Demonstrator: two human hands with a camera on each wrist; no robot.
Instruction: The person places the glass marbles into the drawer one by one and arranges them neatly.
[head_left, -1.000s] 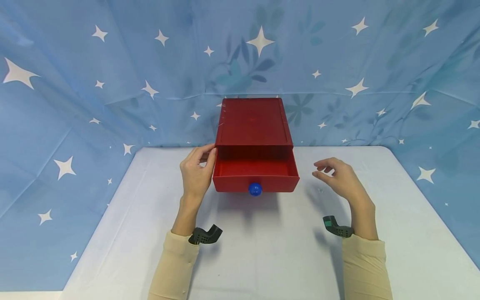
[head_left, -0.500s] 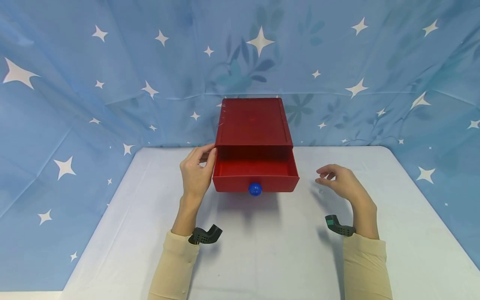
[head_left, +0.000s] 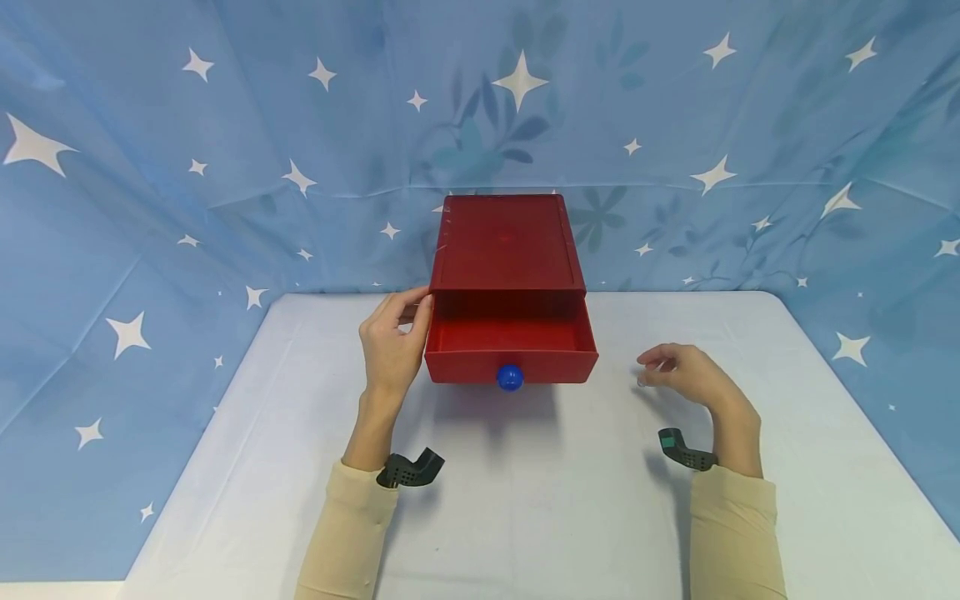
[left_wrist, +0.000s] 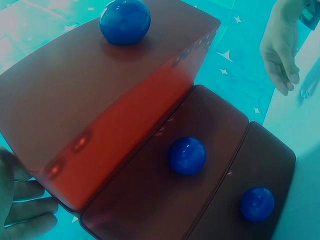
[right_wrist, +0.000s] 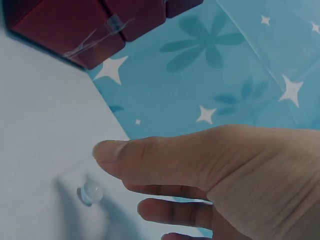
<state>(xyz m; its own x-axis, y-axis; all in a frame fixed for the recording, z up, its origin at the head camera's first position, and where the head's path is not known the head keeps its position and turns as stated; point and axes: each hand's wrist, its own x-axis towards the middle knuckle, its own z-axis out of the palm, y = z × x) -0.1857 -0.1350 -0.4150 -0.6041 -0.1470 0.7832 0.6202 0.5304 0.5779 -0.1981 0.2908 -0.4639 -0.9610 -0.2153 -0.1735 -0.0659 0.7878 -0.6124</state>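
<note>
A red drawer unit (head_left: 508,242) stands upright on the table; in the left wrist view its top drawer (left_wrist: 55,90) is pulled out above two shut ones, each with a round blue knob. Inside the top drawer (head_left: 506,333) I see only bare red plastic. My left hand (head_left: 393,346) rests its fingers against the unit's left side, beside the pulled-out drawer. To the right, my right hand (head_left: 690,375) hovers low over the table with fingers loosely bent, holding nothing. Just below its fingertips lies a small clear bead-like piece (right_wrist: 92,192) on the white surface.
A white-covered table (head_left: 517,517) spreads under both arms. Behind it hangs a blue curtain (head_left: 247,150) with white stars and leaf patterns. Clear tape (right_wrist: 114,24) crosses the unit's side. Each wrist wears a black camera mount (head_left: 411,468).
My right hand has moved slightly right and nearer to me, coming over the clear piece, which was visible beside it. The left hand and the drawer unit have stayed put.
</note>
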